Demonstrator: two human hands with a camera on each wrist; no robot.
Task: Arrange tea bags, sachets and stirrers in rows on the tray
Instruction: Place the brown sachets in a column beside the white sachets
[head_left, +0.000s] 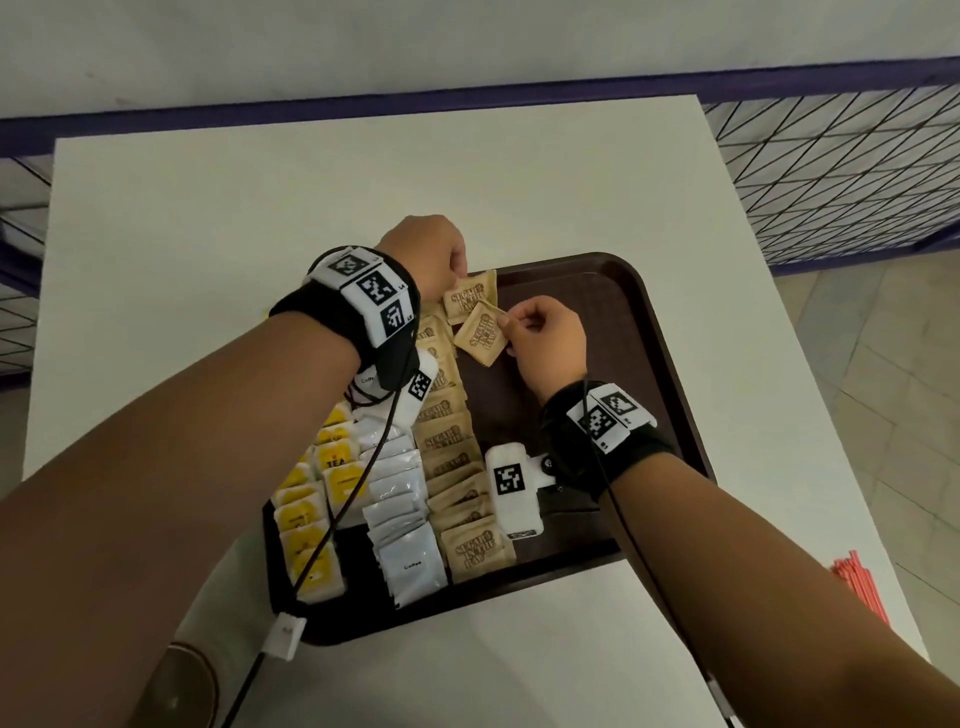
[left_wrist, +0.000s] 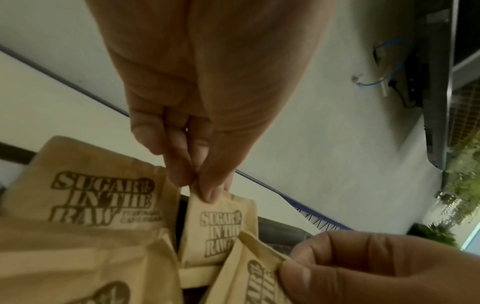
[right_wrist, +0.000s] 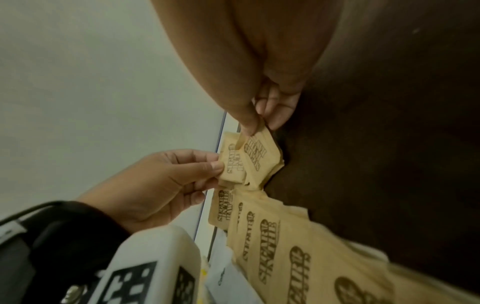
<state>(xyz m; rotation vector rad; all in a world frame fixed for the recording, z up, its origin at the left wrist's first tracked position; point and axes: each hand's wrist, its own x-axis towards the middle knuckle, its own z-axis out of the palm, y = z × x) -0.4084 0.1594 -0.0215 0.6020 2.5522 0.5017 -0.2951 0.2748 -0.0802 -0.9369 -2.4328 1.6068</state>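
A dark brown tray (head_left: 649, 332) holds a row of yellow tea bags (head_left: 311, 519), a row of white coffee sachets (head_left: 400, 493) and a row of brown sugar sachets (head_left: 449, 441). At the far end of the sugar row my left hand (head_left: 457, 275) pinches the corner of one sugar sachet (head_left: 470, 299) (left_wrist: 221, 226). My right hand (head_left: 506, 322) pinches the corner of a second, tilted sugar sachet (head_left: 480, 332) (right_wrist: 262, 156) that overlaps the first. Both sachets hang just above the tray. Red stirrers (head_left: 860, 587) lie on the table at the right edge.
The tray sits on a white table (head_left: 311, 197) and overhangs its near edge. The tray's right half is bare. A wire mesh fence (head_left: 841, 171) with a purple rail stands beyond the table. Cables run from my wrist bands over the tea bags.
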